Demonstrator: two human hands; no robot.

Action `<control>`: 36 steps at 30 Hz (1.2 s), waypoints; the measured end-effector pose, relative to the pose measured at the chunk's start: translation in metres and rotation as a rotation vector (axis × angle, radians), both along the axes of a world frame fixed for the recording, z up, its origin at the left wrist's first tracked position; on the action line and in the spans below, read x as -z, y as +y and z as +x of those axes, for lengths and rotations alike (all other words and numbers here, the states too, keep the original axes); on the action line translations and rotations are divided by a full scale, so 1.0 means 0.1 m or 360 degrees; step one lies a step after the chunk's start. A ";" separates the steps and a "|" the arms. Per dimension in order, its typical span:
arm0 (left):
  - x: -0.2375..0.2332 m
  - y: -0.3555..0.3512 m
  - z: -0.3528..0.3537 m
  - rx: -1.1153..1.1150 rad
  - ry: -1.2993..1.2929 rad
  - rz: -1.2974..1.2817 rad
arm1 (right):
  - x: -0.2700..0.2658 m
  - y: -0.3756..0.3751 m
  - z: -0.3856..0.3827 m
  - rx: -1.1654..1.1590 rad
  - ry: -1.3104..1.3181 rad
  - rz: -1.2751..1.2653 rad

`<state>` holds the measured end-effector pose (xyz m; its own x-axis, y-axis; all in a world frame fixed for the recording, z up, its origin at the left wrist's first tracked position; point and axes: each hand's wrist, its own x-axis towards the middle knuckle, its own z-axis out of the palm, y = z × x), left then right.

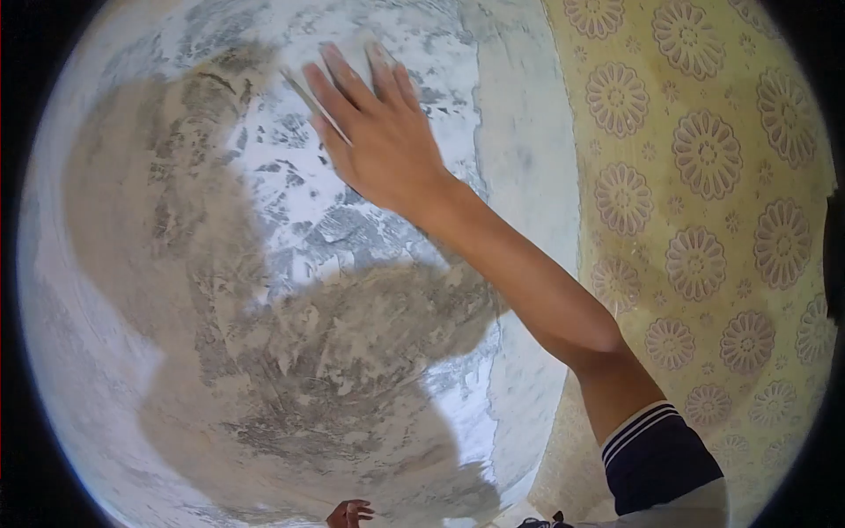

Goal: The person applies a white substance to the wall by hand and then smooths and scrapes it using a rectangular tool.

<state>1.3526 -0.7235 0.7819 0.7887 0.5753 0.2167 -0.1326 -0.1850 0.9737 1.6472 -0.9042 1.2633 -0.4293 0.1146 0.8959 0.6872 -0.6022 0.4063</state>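
Observation:
My right hand (pixel 374 132) lies palm down on a patchy white and grey wall (pixel 352 348), its fingers spread and slightly blurred. A thin, pale flat sheet (pixel 305 93) is pressed beneath the fingers, with its edge showing beside the forefinger; most of it is hidden by the hand. At the bottom edge of the view is my left hand (pixel 352 513), low and away from the right one. Its fingers are loosely bent and apart, nothing shows in them, and the lower part is cut off.
Yellow wallpaper with flower shapes (pixel 707 155) covers the right side. A plain pale strip (pixel 528 167) runs between it and the patchy surface. Shadows fall across the wall. A small dark object (pixel 544 521) shows at the bottom, too cut off to make out.

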 end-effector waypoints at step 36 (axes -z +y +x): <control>-0.05 -0.47 0.21 0.0254 -0.0263 -0.0366 | 0.26 -0.30 0.07 0.0054 0.0204 0.0009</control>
<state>1.3731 -0.7700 0.7867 0.8378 0.4960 0.2282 -0.3020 0.0729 0.9505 1.6538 -0.9346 1.2374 -0.3072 0.1216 0.9438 0.7125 -0.6281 0.3129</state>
